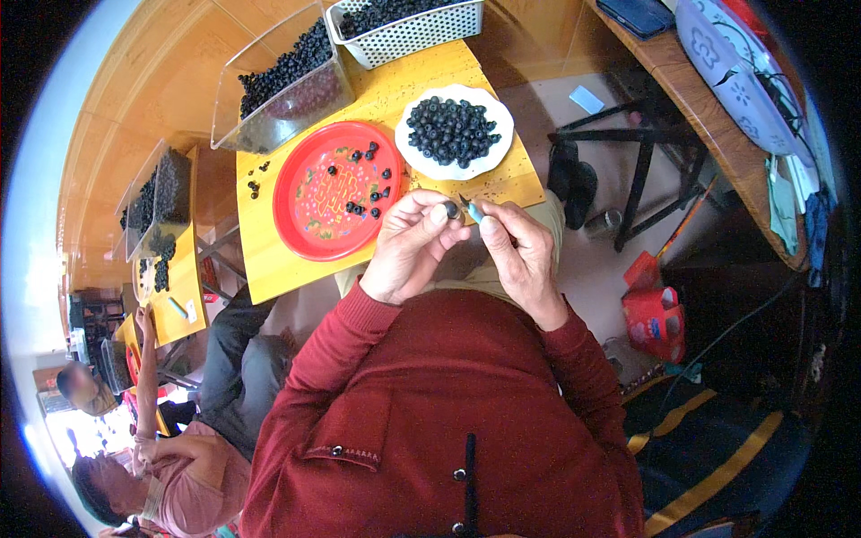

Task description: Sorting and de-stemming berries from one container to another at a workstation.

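My left hand (pixel 413 240) pinches a small, dark, round bead-like piece (pixel 452 210) between thumb and fingertips, near the table's front edge. Facing it, my right hand (pixel 522 258) is closed on a small teal-handled tool (pixel 474 212), its dark pointed tip close to the piece; whether they touch I cannot tell. A red round tray (pixel 289 224) lies just beyond my left hand, with several of the same dark pieces scattered on its right side. Behind my hands stands a white scalloped plate (pixel 504 121) heaped with dark round pieces (pixel 453 132).
On the yellow table (pixel 404 85) a clear plastic bin (pixel 309 97) and a white perforated basket (pixel 413 40) hold more dark pieces. To the left, a person in pink (pixel 202 475) sits by another table (pixel 184 296). A red bag (pixel 655 318) stands on the floor at right.
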`<state>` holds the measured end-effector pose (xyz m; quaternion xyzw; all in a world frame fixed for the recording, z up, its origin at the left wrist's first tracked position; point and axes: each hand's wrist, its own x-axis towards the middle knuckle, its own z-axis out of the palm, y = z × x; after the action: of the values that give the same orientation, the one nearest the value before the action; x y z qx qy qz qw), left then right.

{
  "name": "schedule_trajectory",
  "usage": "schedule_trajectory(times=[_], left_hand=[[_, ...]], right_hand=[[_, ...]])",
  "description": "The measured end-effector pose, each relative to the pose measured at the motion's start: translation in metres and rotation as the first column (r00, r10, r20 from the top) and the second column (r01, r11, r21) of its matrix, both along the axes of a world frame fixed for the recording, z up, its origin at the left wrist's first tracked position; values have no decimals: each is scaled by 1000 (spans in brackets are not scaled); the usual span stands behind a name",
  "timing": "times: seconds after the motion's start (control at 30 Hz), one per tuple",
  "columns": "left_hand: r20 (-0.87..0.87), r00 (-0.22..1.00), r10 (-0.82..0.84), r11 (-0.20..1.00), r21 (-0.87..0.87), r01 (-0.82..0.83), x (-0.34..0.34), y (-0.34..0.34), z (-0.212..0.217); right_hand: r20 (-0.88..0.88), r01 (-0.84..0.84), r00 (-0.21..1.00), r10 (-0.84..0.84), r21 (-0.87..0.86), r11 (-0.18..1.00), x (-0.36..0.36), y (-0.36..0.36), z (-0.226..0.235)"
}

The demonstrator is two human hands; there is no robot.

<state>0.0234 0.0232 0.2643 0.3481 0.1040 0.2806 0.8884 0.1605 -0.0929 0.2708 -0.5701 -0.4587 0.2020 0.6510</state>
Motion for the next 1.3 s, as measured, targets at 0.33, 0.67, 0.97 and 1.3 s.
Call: schedule_trajectory(times=[0.33,0.67,0.97,1.3], left_hand=[[-5,1000,0,998,-62,0,6,0,-2],[-1,1000,9,996,-84,-9,5,-1,-7],[-47,999,20,997,-79,-24,7,-4,-8],[-63,998,-26,999,-37,23,9,-12,-12]], right_hand=[[135,-21,991,14,49,999,2,4,-5],[106,17,994,-27,101,995,4,5,-13],[78,38,996,-38,4,999,7,-1,-19],[-126,-51,991,52,11,999,9,-5,-17]])
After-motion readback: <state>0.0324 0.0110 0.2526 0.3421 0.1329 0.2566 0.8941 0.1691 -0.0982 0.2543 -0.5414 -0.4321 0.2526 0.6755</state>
